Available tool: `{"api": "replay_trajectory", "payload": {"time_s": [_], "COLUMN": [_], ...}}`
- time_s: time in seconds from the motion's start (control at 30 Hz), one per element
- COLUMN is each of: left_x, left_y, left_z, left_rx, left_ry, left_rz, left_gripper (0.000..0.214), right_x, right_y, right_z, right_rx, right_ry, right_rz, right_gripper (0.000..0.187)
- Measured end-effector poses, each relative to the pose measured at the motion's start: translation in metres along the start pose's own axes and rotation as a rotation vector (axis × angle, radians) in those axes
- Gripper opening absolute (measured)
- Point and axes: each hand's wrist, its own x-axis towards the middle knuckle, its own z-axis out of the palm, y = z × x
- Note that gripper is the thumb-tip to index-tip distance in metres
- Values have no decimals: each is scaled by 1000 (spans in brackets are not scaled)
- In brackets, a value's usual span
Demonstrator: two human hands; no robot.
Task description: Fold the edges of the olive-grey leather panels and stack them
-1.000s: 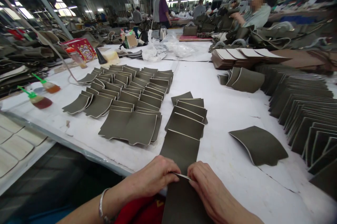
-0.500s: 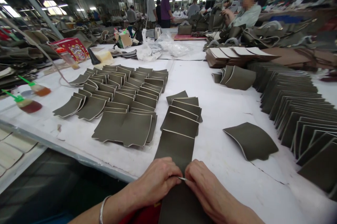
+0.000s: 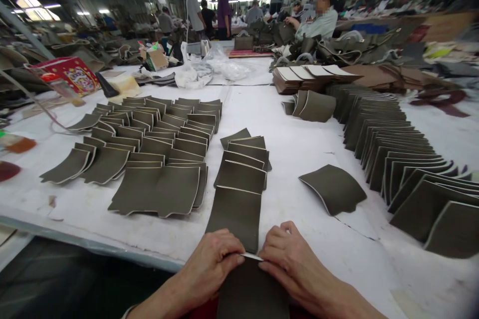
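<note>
Left hand (image 3: 219,259) and right hand (image 3: 286,261) now, each pinching the pale top edge of 1 dark panel (image 3: 252,289), right here at the near side of the counter (image 3: 299,134); just beyond runs an overlapping row of panels (image 3: 239,179), and 1 loose piece (image 3: 333,189) lies off to the right.

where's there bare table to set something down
Bare table shows between the middle panels and lone panel, back toward the plastic; also in front of the lone panel, right of the right hand. Crowded: the left panels and right row.
</note>
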Motion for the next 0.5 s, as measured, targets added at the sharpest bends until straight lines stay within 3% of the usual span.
{"api": "replay_trajectory", "payload": {"time_s": [0.23, 0.4, 0.5], "left_x": [2, 16, 21], "left_y": [6, 21, 23], "left_z": [-1, 12, 17], "left_rx": [78, 288, 330], "left_ry": [-6, -95, -131], "left_rz": [-26, 79, 68], "left_gripper": [17, 10, 25], "right_x": [-16, -15, -20], "right_y": [9, 10, 14], "right_z": [-17, -12, -7], "right_rx": [1, 51, 142], "right_ry": [-26, 13, 59], "right_rz": [53, 44, 71], "right_gripper": [29, 32, 46]}}
